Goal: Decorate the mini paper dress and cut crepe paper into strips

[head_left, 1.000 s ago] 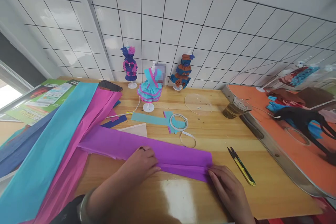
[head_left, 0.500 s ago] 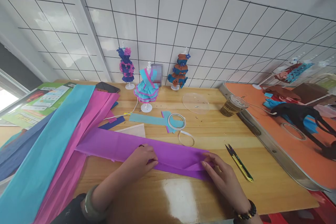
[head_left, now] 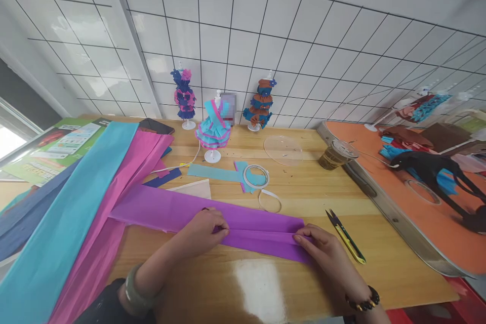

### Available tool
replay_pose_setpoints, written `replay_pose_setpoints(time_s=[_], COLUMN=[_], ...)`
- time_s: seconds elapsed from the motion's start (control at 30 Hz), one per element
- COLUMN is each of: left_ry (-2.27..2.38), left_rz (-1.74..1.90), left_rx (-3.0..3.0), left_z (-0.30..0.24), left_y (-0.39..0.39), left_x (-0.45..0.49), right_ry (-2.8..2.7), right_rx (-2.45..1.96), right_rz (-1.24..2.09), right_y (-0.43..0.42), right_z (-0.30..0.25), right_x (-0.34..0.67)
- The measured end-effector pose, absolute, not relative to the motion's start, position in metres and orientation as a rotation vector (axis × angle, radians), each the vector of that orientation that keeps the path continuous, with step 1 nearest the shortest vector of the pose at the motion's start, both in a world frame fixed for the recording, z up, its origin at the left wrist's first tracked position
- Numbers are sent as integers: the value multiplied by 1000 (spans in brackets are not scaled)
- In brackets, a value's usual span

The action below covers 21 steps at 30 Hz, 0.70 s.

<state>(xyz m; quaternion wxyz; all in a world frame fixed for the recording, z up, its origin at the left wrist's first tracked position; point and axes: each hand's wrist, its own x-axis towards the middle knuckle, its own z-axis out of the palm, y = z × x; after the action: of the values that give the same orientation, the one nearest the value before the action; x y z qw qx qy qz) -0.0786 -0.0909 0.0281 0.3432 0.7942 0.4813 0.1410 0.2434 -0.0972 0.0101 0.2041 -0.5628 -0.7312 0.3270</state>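
A long strip of purple crepe paper (head_left: pixel 163 208) lies slanting across the wooden table, with a raised crease running along its right half. My left hand (head_left: pixel 208 229) pinches the crease near the strip's middle, thumb against forefinger. At the strip's right end, my right hand (head_left: pixel 321 244) pinches the same crease between thumb and fingers. Black-and-yellow thread snips (head_left: pixel 346 237) lie just right of my right hand. Beyond the strip are a roll of double-sided tape (head_left: pixel 256 177), a thin ring of tape (head_left: pixel 270 201) and a light-blue paper strip (head_left: pixel 214 172).
Blue crepe paper (head_left: pixel 76 212) and pink crepe paper (head_left: pixel 110 202) are heaped at left. Several small dress forms in paper dresses, one turquoise (head_left: pixel 213 129), stand by the tiled wall. A lidded cup (head_left: pixel 337 154) stands beside an orange-topped surface (head_left: pixel 398 202) at right.
The fold between my hands has drawn into a straighter, tighter ridge. My right hand has shifted slightly downward; my left hand has barely moved.
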Motion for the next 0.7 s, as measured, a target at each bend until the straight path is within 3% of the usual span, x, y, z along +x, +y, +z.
replay_pose_setpoints(time_s=[0.7], left_ry=[1351], left_rz=[413], left_rx=[1861], left_z=[16], left_y=[-91], left_x=[-81], right_ry=[-2105], right_rx=[-1676], right_rz=[838], right_y=[-99], right_z=[11], right_x=[237])
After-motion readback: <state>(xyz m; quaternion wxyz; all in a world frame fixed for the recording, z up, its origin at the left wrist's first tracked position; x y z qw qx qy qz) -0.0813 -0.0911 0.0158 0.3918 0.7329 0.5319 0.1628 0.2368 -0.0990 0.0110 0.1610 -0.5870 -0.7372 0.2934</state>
